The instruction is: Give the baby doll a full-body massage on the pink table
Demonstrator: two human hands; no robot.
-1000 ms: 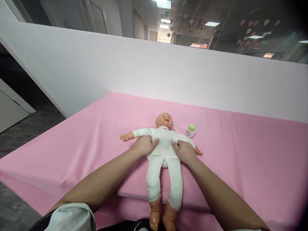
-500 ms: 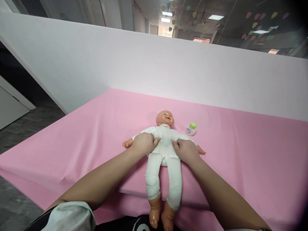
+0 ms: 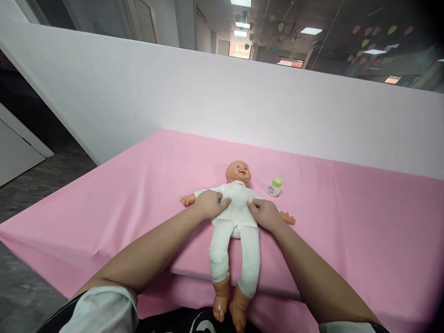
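in the head view, a baby doll (image 3: 236, 217) in a white suit lies on its back on a pink-covered worktop (image 3: 347, 222), head toward the white partition wall (image 3: 208, 101) and bare feet hanging over the worktop's near edge. the left hand (image 3: 209, 204) rests on the doll's chest on the side of its outstretched arm, fingers (image 3: 222, 203) curled and pressing into the white cloth, thumb toward the doll's middle; its grip is partly closed on the suit fabric, though how much cloth it pinches cannot be told. the right hand (image 3: 265, 213) lies on the other side of the doll's chest, covering that upper arm, fingers bent onto the cloth in the same half-closed way. the two hands sit either side of the doll's midline, apart from each other. a small white bottle with a green cap (image 3: 274, 187) stands just beside the doll's head, on the side of the right hand, touching neither the doll nor a hand. a pale sleeve (image 3: 104, 310) shows at the left forearm's near end.
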